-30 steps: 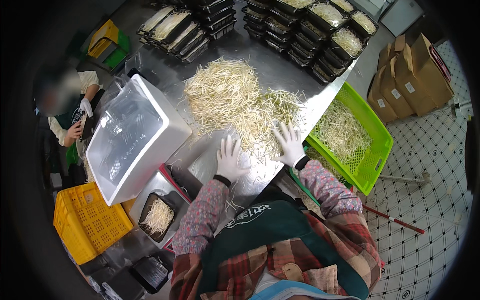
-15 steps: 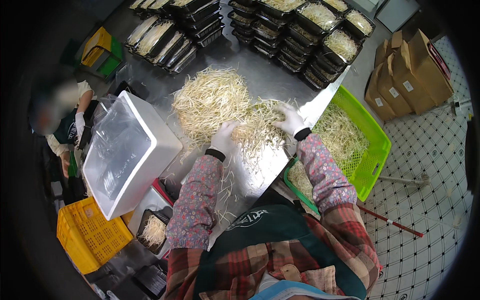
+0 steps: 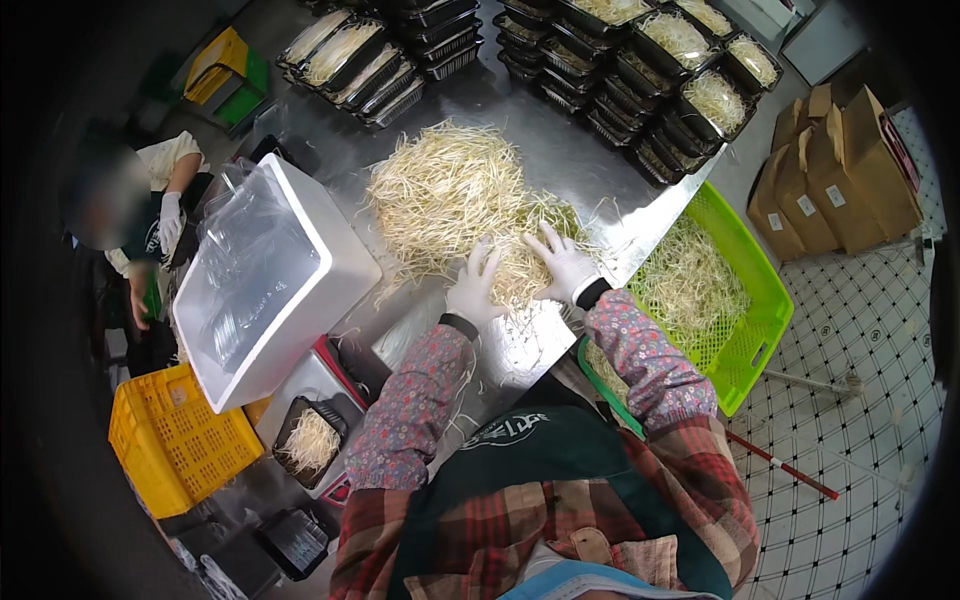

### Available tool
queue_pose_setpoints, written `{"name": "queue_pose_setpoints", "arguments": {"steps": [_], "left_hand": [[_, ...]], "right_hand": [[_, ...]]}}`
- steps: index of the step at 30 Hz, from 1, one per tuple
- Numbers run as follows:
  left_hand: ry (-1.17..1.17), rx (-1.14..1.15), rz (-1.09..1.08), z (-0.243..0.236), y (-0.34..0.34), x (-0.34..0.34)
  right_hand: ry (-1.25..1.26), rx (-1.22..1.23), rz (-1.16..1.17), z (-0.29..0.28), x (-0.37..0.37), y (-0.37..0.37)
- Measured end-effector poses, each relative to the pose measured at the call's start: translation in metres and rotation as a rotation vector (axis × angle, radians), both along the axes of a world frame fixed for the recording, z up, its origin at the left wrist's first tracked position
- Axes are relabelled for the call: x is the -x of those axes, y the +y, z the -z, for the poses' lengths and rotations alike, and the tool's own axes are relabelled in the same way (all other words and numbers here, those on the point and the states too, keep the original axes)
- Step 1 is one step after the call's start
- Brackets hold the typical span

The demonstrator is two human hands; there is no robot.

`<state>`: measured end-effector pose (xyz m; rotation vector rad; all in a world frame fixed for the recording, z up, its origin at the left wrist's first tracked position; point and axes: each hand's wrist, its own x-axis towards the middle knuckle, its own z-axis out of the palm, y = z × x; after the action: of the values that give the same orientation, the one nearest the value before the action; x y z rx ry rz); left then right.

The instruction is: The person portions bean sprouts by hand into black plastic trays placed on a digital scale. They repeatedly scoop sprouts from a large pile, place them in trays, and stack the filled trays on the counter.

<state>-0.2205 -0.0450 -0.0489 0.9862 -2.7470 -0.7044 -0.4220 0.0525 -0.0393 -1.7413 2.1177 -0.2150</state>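
Observation:
A large pile of bean sprouts (image 3: 445, 195) lies on the metal table (image 3: 400, 345) in front of me. At its near right side sits a smaller clump of sprouts (image 3: 520, 268), between my two gloved hands. My left hand (image 3: 475, 288), in a white glove, rests at the clump's left side with fingers spread. On the other side my right hand (image 3: 565, 268), gloved too, touches the sprouts with its fingers apart. Neither hand grips anything. Loose strands trail over the table around the pile.
Stacked black trays of sprouts (image 3: 680, 40) stand at the back. A green basket (image 3: 770, 320) of sprouts is at right, beyond it paper bags (image 3: 840, 185). On the left are a white foam box (image 3: 345, 270), a yellow crate (image 3: 180, 440), a filled tray (image 3: 310, 440) and another person (image 3: 150, 200).
My hands have come closer together around the smaller clump, the right one moving inward and nearer to me. The view has shifted slightly. The other person's arm has moved a little.

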Motion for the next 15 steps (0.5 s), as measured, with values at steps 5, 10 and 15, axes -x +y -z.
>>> {"name": "queue_pose_setpoints", "arguments": {"steps": [5,10,15], "left_hand": [[0.131,-0.202,0.011,0.022,-0.007,-0.01],[0.382,-0.093,-0.102,0.004,0.02,-0.085],[0.177,0.007,-0.282,0.026,0.051,-0.126]], "right_hand": [[-0.127,0.047,0.012,0.026,-0.007,-0.019],[-0.208,0.0,0.014,0.0,-0.034,-0.005],[0.042,-0.133,-0.068,0.017,-0.041,-0.028]]}}
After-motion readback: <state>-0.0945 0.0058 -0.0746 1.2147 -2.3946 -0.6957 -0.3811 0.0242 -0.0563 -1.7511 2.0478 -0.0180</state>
